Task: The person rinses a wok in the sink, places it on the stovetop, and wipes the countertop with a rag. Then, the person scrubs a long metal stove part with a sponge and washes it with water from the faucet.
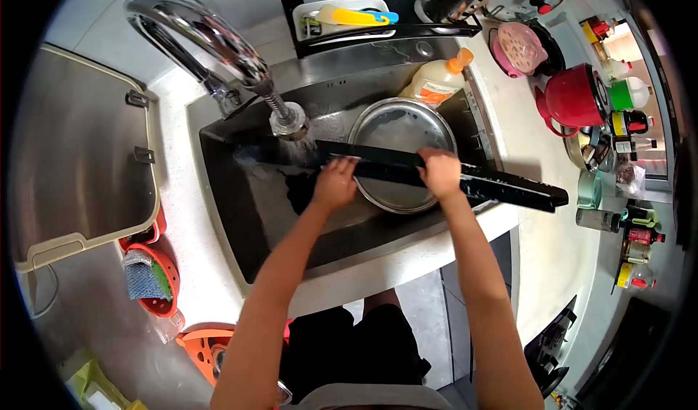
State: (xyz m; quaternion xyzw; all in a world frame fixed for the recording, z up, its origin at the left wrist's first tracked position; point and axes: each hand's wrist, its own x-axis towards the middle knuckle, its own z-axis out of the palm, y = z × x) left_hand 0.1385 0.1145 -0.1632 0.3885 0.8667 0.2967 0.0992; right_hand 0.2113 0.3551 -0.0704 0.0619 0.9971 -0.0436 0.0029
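Observation:
A long black bar-shaped piece (389,164) lies across the sink, its left end under running water from the chrome faucet (289,121) and its right end out over the counter. My right hand (440,172) is closed round its middle. On its near edge, further left, rests my left hand (336,184) with the fingers bent over it. Beneath the piece, a round metal basin (398,126) stands in the sink. Something dark (298,190), perhaps a cloth, lies beside my left hand. White suds or specks show on the right part of the bar.
An orange-capped bottle (435,81) leans in the sink's back corner. Behind the sink (234,224) is a black rack (422,29) with a white tray. A red pot (574,101) stands on the right counter; red baskets (169,275) hang at left.

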